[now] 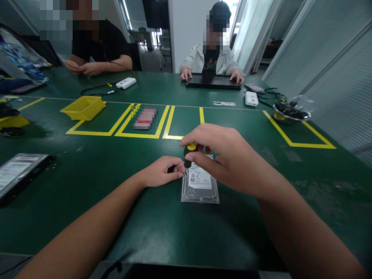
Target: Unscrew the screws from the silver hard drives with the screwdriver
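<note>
A silver hard drive (200, 190) with a white label lies flat on the green table in front of me. My right hand (223, 159) is closed around the dark handle of a screwdriver (190, 152) with a yellow top, held upright over the drive's left side. The screwdriver's tip is hidden. At the drive's left edge, my left hand (165, 170) has thumb and fingers pinched together, close beside the screwdriver. The right hand covers the far part of the drive.
Another hard drive (21, 172) lies at the left. Beyond are a yellow tray (84, 108), a blurred pink item (145, 118) and a metal bowl (292, 114) of dark parts. Across the table sit two people, one with hands on a black laptop (213, 82).
</note>
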Available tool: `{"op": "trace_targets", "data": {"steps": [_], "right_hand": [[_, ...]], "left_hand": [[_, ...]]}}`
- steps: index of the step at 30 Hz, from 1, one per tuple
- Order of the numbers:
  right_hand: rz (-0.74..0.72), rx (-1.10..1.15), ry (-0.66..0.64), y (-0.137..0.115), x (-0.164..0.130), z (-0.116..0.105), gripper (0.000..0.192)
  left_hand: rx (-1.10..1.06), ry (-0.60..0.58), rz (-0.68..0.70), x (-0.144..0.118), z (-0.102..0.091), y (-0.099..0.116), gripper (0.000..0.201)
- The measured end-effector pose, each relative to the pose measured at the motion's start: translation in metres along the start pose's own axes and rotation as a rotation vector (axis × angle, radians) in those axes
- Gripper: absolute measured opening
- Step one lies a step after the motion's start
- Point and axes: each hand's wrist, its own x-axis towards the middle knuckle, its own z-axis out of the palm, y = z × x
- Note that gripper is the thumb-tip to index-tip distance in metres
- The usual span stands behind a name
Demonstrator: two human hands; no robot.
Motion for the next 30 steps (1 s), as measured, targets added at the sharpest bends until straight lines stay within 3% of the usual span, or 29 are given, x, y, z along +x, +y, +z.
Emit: {"op": "trace_targets", "data": {"steps": [14, 24, 30], "right_hand": [[0.018, 0.022, -0.054, -0.003, -0.004, -0.008, 0.024], [0.017, -0.065, 0.041, -0.006, 0.000, 0.002, 0.018], [0.002, -0.036, 0.027, -0.007, -0.001, 0.001, 0.020]], "left_hand": [[-0.005, -0.010, 0.001, 0.001, -0.001, -0.002, 0.019], [0.006, -0.007, -0.022, 0.000, -0.001, -0.004, 0.018], [-0.011, -0.006, -0.008, 0.001, -0.001, -0.002, 0.020]]}}
